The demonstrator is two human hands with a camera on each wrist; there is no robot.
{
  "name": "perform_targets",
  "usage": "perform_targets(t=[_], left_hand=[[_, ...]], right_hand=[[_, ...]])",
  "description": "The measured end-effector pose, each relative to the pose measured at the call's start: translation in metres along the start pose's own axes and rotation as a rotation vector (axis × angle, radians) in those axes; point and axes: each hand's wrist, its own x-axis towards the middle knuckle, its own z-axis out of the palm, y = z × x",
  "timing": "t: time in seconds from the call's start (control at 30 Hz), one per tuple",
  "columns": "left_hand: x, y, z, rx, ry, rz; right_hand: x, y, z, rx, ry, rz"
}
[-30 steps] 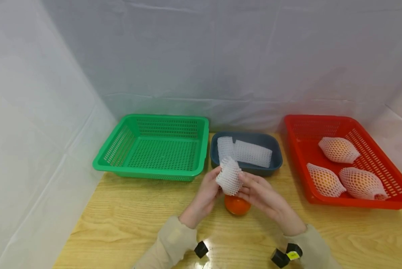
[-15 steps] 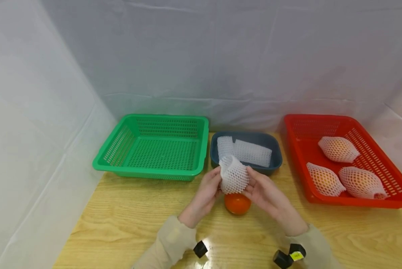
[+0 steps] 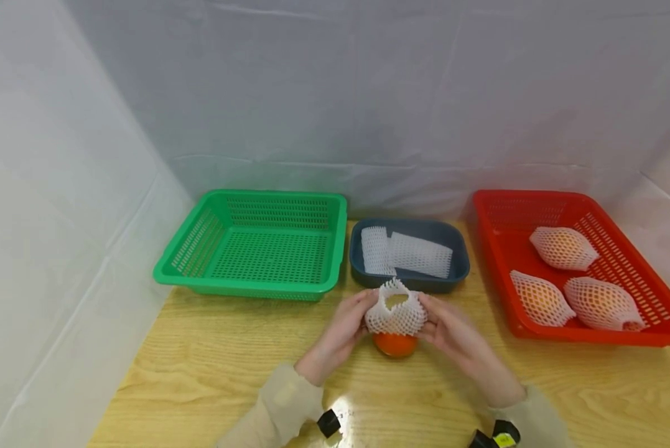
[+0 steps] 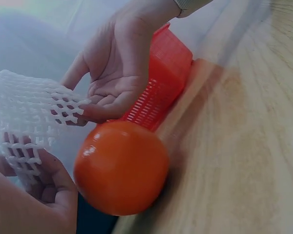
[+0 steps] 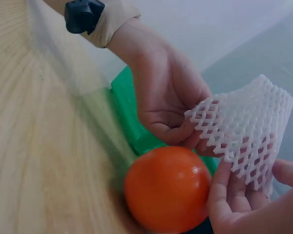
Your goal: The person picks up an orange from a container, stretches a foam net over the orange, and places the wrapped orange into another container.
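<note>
A white foam fruit net (image 3: 395,318) is stretched wide, its upper mouth gaping. My left hand (image 3: 343,330) pinches its left side, and my right hand (image 3: 458,339) pinches the right side with thumb and fingers. Directly below it, a smooth, round orange-red fruit (image 3: 396,346) sits on the wooden table. From the left wrist, the net (image 4: 31,109) shows held above the level of the fruit (image 4: 122,168), apart from it. The right wrist view likewise has the fruit (image 5: 168,189) bare, beside the net's lower edge (image 5: 229,151).
A blue-grey tray (image 3: 462,261) behind the hands holds two flat foam nets (image 3: 421,254). At the left stands a green basket (image 3: 251,287). The red basket (image 3: 592,337) at the right contains three net-wrapped fruits (image 3: 564,249). White sheeting (image 3: 402,93) walls the back and left.
The net has been spread from a narrow, bunched shape to a wide ring. Both hands have come slightly nearer with it, over the fruit, the right hand shifting outward. The fruit stays put.
</note>
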Motion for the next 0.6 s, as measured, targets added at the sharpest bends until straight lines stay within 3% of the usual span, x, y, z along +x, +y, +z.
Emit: perform_targets(t=[0.33, 0.6], left_hand=[[0.001, -0.017, -0.005, 0.004, 0.051, -0.093], [0.002, -0.026, -0.005, 0.020, 0.061, -0.116]], right_hand=[[-0.002, 0.019, -0.008, 0.043, 0.179, 0.120], [0.001, 0.025, -0.015, -0.018, 0.182, 0.146]])
